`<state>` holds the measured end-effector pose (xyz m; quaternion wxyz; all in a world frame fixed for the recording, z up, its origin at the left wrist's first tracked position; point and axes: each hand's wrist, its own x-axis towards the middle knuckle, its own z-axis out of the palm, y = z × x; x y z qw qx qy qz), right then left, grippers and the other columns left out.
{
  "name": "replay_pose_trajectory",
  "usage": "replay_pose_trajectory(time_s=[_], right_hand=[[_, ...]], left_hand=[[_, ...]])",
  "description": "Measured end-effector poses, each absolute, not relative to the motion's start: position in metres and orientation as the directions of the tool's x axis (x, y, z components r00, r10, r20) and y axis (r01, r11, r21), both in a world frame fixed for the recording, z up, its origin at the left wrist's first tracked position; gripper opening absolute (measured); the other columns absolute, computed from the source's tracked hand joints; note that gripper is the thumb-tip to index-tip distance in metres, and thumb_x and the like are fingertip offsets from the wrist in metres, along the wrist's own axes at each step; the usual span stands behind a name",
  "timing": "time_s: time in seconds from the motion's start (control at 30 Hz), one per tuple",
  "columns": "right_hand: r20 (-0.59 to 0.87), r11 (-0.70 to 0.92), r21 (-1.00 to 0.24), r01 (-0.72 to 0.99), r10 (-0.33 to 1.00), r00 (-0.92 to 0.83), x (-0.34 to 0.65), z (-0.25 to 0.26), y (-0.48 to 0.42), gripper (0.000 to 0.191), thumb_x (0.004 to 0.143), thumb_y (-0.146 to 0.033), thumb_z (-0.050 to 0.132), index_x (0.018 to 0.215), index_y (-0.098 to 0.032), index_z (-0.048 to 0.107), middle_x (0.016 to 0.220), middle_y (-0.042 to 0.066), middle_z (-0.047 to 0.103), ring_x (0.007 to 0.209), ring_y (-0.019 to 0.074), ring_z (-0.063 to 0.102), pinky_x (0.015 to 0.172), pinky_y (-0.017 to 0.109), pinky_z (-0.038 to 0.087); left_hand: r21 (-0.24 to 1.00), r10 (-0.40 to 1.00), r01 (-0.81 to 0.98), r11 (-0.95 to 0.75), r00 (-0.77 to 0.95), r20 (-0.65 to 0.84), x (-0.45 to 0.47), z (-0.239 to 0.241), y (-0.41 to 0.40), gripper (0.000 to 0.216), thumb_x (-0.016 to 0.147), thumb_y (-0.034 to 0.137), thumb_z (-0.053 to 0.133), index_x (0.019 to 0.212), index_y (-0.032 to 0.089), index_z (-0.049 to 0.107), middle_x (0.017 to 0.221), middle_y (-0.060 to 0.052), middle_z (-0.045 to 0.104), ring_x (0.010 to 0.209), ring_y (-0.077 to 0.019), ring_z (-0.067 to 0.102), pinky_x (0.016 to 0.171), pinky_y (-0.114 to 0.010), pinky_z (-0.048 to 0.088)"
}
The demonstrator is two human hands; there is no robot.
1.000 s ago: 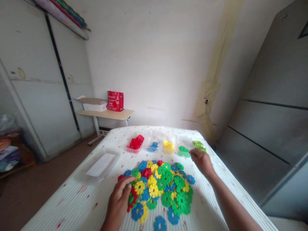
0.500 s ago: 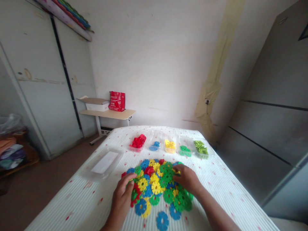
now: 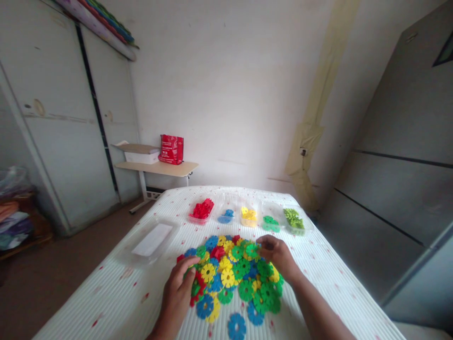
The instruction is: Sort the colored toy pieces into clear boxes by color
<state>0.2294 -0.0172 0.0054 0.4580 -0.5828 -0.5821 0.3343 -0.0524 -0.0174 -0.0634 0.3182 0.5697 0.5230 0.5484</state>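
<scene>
Low in the middle, my left hand (image 3: 178,289) lies curled on the flower pile (image 3: 229,277). My right hand (image 3: 279,256) touches a green piece (image 3: 252,250). I can't tell if either one grips.

We see a pile of flower pieces (image 3: 233,276), red, blue, yellow and green, on the white cover (image 3: 325,274). Our left hand (image 3: 179,288) lies on the pile's 8 o'clock edge, with bent fingers. Our right hand (image 3: 278,255) sits at 2 o'clock, and its fingertips (image 3: 262,244) touch a green piece (image 3: 252,250). We cannot tell if either hand grips. At 12 o'clock, clear tubs in a row hold red pieces (image 3: 201,210), blue pieces (image 3: 225,216), yellow pieces (image 3: 248,216), green pieces (image 3: 271,223) and light green pieces (image 3: 293,219). A clear tray (image 3: 152,241) lies at 10 o'clock.
</scene>
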Motion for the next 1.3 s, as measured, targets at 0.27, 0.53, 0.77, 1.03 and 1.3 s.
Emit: replay_pose_trajectory(time_s=[0.27,0.53,0.77,1.03,1.3], right_hand=[[0.158,0.106,-0.957,0.270,0.971,0.180,0.232,0.011,-0.018,0.021,0.060,-0.034,0.063,0.071,-0.017,0.057,0.050,-0.007,0.049,0.040,0.0062,0.040,0.040,0.019,0.032],[0.173,0.054,-0.754,0.655,0.978,0.118,0.241,0.004,-0.019,0.017,0.069,-0.024,0.050,0.077,-0.017,0.063,0.062,0.000,0.061,0.054,0.0116,0.053,0.052,0.023,0.041],[0.287,0.093,-0.505,0.858,0.956,0.066,0.245,0.003,-0.022,0.024,0.073,-0.018,0.046,0.088,-0.017,0.065,0.083,0.006,0.067,0.075,0.0161,0.060,0.071,0.025,0.043],[0.212,0.253,-0.400,0.881,0.961,-0.180,0.253,0.000,-0.029,0.046,0.057,0.000,0.041,0.088,-0.023,0.066,0.102,0.002,0.062,0.092,0.0139,0.058,0.080,0.021,0.041],[0.184,0.318,-0.386,0.866,0.946,-0.266,0.258,0.000,-0.031,0.047,0.061,-0.001,0.038,0.091,-0.025,0.065,0.106,0.001,0.063,0.097,0.0142,0.057,0.083,0.023,0.041]], left_hand=[[0.943,0.948,0.238,-0.234,-0.159,0.276,-0.052,-0.059,-0.019,0.036,0.071,0.047,0.052,0.091,0.021,0.067,0.102,-0.006,0.067,0.100,-0.0245,0.059,0.094,-0.041,0.042],[0.955,0.962,0.223,-0.196,-0.142,0.231,-0.055,-0.063,-0.017,0.043,0.069,0.055,0.052,0.093,0.021,0.067,0.105,-0.007,0.066,0.101,-0.0260,0.059,0.096,-0.043,0.040],[0.952,0.960,0.225,-0.208,-0.141,0.243,-0.056,-0.064,-0.015,0.049,0.067,0.060,0.053,0.092,0.021,0.067,0.103,-0.008,0.067,0.100,-0.0266,0.059,0.096,-0.043,0.040],[0.957,0.964,0.211,-0.197,-0.135,0.229,-0.055,-0.061,-0.015,0.051,0.066,0.061,0.052,0.092,0.020,0.067,0.103,-0.009,0.067,0.099,-0.0268,0.059,0.094,-0.043,0.042],[0.944,0.959,0.261,-0.204,-0.142,0.247,-0.055,-0.057,-0.017,0.045,0.067,0.057,0.053,0.090,0.021,0.067,0.101,-0.007,0.067,0.098,-0.0260,0.060,0.094,-0.041,0.042]])
